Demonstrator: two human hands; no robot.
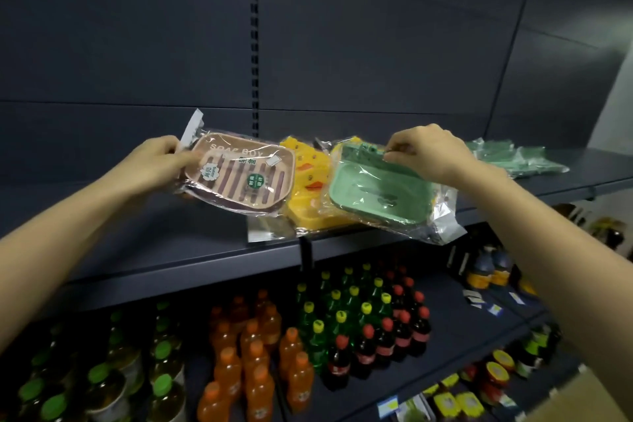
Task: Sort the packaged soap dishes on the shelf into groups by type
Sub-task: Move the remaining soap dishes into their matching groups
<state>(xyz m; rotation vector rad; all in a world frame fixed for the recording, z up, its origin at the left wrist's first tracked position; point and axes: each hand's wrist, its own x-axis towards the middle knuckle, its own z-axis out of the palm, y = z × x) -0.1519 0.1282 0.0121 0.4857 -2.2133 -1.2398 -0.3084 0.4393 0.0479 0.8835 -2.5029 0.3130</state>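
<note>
1. Between the left hand's (161, 156) fingers (186, 158) sits the left edge of one packaged pink soap dish (239, 175), pinched in its clear wrapper; the slatted face marked "SOAP BOX" looks toward the camera, and its long axis runs left to right, sloping down to the right.
2. Pinched by the right hand's (428, 154) fingers (394, 157) is the top rim of one packaged green soap dish (376, 192), its hollow facing the camera, its long axis also left to right, its far end tilted down.
3. Between the two hands, just behind both held packs, lie yellow duck soap dishes (308, 178) on the shelf (205, 250); at least two, though the overlap hides the exact count.
4. Right of the right hand, well apart, a small pile of green packs (513, 158) rests on the same shelf; its count cannot be told.
5. Below the hands, drink bottles (342, 329) fill the lower shelf.
</note>
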